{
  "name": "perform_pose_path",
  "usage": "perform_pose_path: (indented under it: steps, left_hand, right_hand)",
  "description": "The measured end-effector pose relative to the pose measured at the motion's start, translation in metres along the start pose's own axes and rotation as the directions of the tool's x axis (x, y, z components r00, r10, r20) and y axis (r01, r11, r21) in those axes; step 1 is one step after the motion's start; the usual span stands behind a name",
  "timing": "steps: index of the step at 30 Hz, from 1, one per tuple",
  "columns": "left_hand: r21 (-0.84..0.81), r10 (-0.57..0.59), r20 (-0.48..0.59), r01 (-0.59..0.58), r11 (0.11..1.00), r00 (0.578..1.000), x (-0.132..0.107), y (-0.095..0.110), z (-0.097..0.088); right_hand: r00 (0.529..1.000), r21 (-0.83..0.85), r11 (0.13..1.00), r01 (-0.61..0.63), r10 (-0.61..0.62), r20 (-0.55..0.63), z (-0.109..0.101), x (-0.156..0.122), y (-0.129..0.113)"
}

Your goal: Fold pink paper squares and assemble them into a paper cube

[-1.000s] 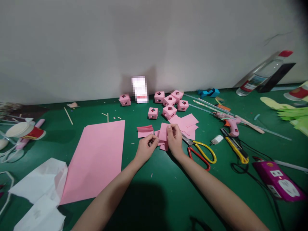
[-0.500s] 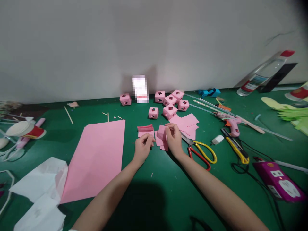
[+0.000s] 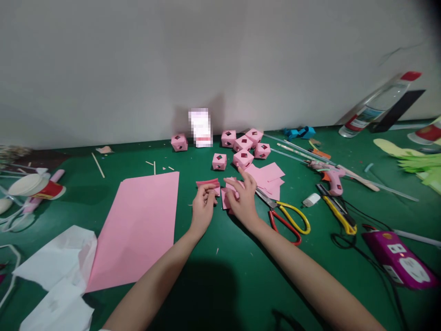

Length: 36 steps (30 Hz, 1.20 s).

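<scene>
My left hand (image 3: 202,210) rests at the table's middle, its fingers loosely bent and slightly apart over the near edge of a folded pink paper piece (image 3: 209,182). I see no grip on that piece. Beside it, my right hand (image 3: 244,203) is open, with fingers spread over a few small pink paper pieces (image 3: 225,200), which it partly hides. More pink paper pieces (image 3: 272,172) lie just beyond the right hand. Scissors (image 3: 291,220) with yellow and red handles lie to the right, their blades pointing at that hand.
Several pink paper cubes (image 3: 243,159) with diamond-shaped holes stand near the wall. A large pink sheet (image 3: 144,225) lies left, beside crumpled white paper (image 3: 58,257). At right are a pink glue gun (image 3: 333,180), a utility knife (image 3: 339,214), a purple power box (image 3: 399,259) and a bottle (image 3: 375,108).
My right hand's fingers have gone from pinched together to spread over the small pink pieces. My left hand's fingers have shifted slightly onto the folded piece.
</scene>
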<state>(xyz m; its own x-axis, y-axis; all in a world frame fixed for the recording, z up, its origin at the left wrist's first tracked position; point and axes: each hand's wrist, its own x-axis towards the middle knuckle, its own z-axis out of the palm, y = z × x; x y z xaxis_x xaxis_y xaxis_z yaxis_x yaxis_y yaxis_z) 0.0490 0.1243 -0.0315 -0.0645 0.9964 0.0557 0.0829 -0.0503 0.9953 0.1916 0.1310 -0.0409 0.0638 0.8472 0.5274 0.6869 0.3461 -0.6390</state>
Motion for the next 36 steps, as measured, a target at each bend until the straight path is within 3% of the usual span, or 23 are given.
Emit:
perform_pose_path:
  steps: [5,24,30,36]
  left_hand:
    - [-0.006,0.009,0.022,-0.009,1.0,1.0,0.0,0.001,0.0]
    - [0.006,-0.01,0.042,0.01,1.0,0.999,0.0,0.001,0.0]
    - [0.001,-0.011,0.068,0.011,1.0,0.998,-0.001,0.003,0.0]
    - [0.03,0.002,0.155,-0.007,1.0,0.988,-0.004,0.001,-0.002]
  right_hand:
    - [0.994,-0.028,0.996,0.079,-0.076,0.073,0.005,-0.003,0.002]
    - [0.983,-0.024,0.985,0.169,-0.167,0.069,0.005,0.004,-0.005]
    - [0.997,0.065,0.995,0.077,-0.077,-0.002,0.006,0.008,-0.003]
    - [0.996,0.271,0.963,-0.015,0.037,-0.075,0.0,0.01,-0.002]
